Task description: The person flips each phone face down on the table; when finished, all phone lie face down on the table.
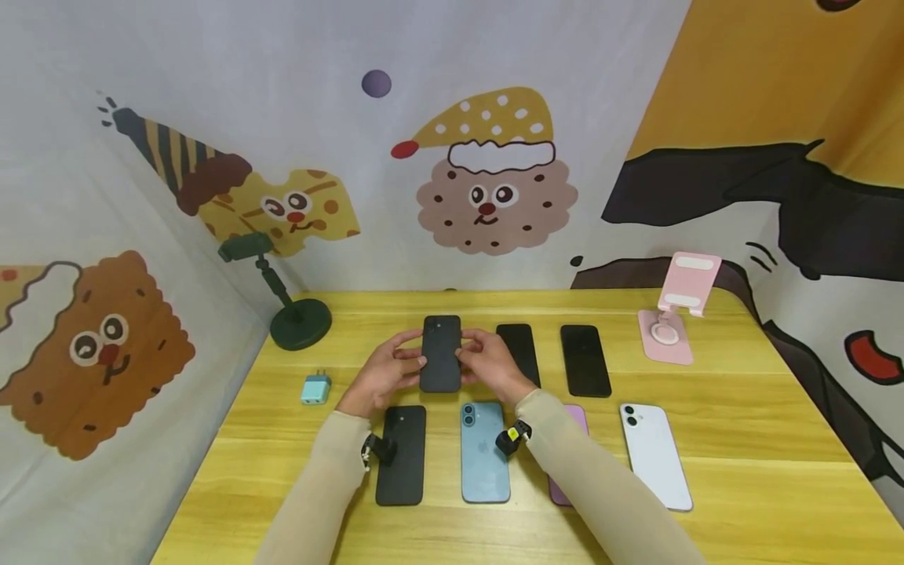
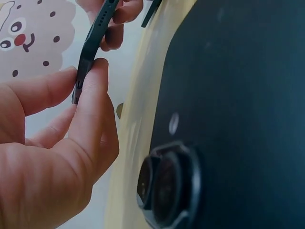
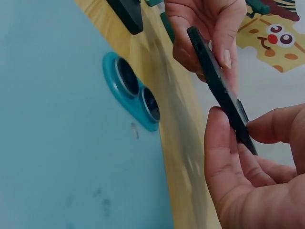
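Note:
A dark smartphone [image 1: 441, 357] is held between both hands, its back with the camera lenses facing up toward me. My left hand [image 1: 387, 370] pinches its left edge between thumb and fingers. On the opposite edge, my right hand [image 1: 494, 362] grips it the same way. The left wrist view catches this phone [image 2: 93, 43] edge-on, thin and tilted, as does the right wrist view. Below my left wrist lies another black phone [image 1: 401, 471], back up. A blue phone [image 1: 485, 471] lies near my right wrist, and a black phone [image 1: 518, 345] is partly behind the right hand.
Another black phone [image 1: 585, 361] and a white phone [image 1: 657, 457] lie to the right. My right sleeve covers part of a purple phone [image 1: 578, 416]. A green stand [image 1: 300, 323], a light-blue charger plug [image 1: 315, 390] and a pink phone stand [image 1: 665, 345] also occupy the wooden table [image 1: 763, 439].

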Demonstrator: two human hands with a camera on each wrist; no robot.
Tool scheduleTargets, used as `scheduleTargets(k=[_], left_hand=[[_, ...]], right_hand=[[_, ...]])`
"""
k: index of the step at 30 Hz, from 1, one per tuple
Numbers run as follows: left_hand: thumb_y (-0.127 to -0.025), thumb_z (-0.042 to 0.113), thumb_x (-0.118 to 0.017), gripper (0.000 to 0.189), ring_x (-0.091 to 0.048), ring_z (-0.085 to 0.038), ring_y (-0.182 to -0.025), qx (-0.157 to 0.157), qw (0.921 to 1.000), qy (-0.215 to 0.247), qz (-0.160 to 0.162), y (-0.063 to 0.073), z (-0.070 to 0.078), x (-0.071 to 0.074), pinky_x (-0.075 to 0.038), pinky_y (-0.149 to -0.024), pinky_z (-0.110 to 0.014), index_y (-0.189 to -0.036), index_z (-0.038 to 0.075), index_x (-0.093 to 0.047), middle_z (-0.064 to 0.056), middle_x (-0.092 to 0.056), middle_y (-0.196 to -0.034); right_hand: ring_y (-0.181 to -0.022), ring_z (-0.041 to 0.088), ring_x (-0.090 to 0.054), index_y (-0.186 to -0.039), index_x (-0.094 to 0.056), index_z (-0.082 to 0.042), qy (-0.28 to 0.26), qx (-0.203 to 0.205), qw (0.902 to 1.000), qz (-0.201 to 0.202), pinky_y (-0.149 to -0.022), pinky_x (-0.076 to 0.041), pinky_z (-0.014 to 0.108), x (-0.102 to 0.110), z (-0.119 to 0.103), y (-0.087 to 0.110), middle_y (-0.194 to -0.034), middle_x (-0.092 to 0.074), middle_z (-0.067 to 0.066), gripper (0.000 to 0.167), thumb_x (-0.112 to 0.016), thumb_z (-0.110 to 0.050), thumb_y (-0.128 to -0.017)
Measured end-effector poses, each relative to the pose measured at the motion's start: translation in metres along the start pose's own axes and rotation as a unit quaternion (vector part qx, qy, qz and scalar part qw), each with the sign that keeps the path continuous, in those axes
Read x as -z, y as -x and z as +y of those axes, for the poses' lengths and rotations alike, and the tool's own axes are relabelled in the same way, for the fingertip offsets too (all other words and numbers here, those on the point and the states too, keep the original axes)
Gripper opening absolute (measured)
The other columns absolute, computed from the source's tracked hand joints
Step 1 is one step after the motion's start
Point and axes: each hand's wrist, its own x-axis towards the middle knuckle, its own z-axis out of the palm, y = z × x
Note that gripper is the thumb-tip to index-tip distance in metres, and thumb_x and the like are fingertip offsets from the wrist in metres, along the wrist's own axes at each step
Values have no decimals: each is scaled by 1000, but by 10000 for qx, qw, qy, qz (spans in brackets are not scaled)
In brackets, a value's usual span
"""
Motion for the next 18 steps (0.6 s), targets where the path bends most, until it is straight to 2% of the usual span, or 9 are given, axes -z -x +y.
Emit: scheduleTargets(k=[5,9,18], left_hand=[[-101,3,-70,64,-73,-23,-109,174,9996,-205,78,-4,0,2,-64,-84,-33,-158,23,-50,-20,-59,-142],[-100,3,-71,63,-72,-23,-109,294,9981,-498,205,-5,1,2,-64,-87,-35,-156,23,-53,-18,-61,-136],[-99,2,-72,62,-73,-22,-102,232,9958,-859,201,-9,-3,5,-64,-87,-36,-156,18,-53,-14,-64,-119]], right_hand=[[-83,22,-73,-152,-53,-2,190,-113,9997,44,-72,-67,40,-1,2,-4,-118,-68,18,52,-66,-6,-102],[-86,23,-72,-153,-53,-2,366,-167,9992,42,-72,-67,39,-3,3,-5,-118,-64,16,53,-67,-6,-102],[-94,24,-77,-153,-52,0,749,-163,9971,9,-73,-67,36,-3,7,-8,-117,-68,17,57,-71,-3,-99]])
